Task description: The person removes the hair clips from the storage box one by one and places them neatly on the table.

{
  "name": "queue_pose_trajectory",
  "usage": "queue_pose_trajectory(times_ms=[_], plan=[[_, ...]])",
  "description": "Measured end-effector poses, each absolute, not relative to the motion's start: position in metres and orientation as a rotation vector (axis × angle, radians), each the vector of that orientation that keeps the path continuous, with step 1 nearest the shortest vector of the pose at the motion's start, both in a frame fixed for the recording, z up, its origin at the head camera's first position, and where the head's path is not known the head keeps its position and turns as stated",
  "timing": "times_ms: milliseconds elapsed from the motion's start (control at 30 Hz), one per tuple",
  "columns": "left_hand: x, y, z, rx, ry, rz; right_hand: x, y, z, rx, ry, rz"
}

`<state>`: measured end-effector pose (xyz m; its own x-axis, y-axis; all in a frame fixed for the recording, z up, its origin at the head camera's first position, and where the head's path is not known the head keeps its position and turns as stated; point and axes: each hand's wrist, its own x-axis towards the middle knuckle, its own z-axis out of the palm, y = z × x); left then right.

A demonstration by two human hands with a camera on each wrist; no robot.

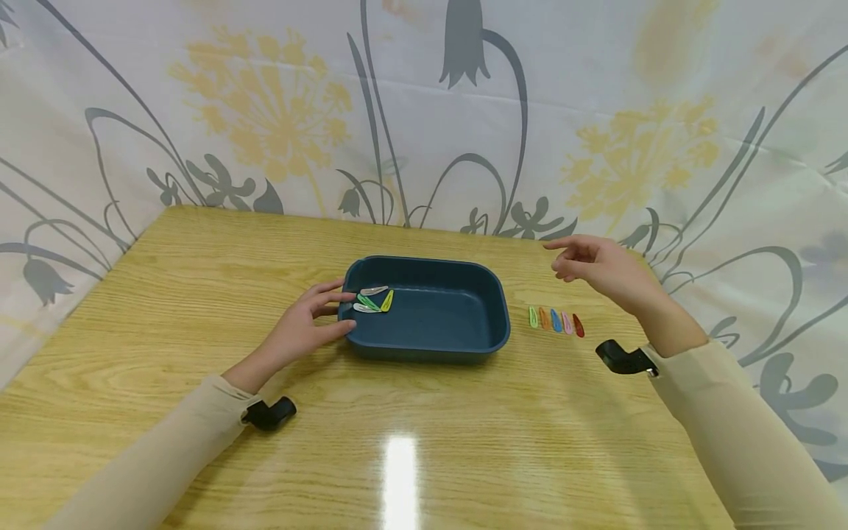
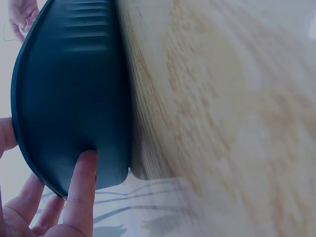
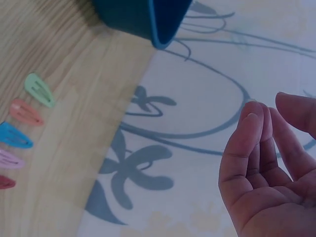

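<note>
A dark blue plastic tub (image 1: 430,355) sits on the table. My left hand (image 1: 311,318) grips its left end, some fingers over the rim and one digit against the outer wall (image 2: 64,108). Inside, near that hand, lie a yellow snap hair clip (image 1: 387,301), a green one (image 1: 366,302), and two pale ones. My right hand (image 1: 604,269) hovers above the table's right side, fingers loosely bent, holding nothing. Below it is a row of snap hair clips: light green (image 1: 533,317), orange (image 1: 545,318), blue (image 1: 556,320), pink (image 1: 567,322) and red (image 1: 579,326).
The wooden table (image 1: 298,456) extends around the tub and reflects a bright light at the front. A flower-patterned cloth (image 1: 424,110) hangs behind and along the sides. A black wrist mount sits on each sleeve.
</note>
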<state>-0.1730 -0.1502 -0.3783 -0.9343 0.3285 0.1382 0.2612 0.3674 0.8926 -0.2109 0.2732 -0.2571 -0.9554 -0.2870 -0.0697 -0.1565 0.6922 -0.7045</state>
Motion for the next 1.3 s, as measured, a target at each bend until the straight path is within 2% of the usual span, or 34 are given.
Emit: queue_pose_trajectory(times_ms=[767,1300], plan=[[-0.172,-0.15,-0.377,0.538,2.536,1.647,-0.235,0.212,-0.25,-0.539,2.577,-1.233],[-0.174,-0.151,-0.379,0.565,2.541,1.641,-0.26,0.156,-0.276,-0.633,2.425,-1.267]])
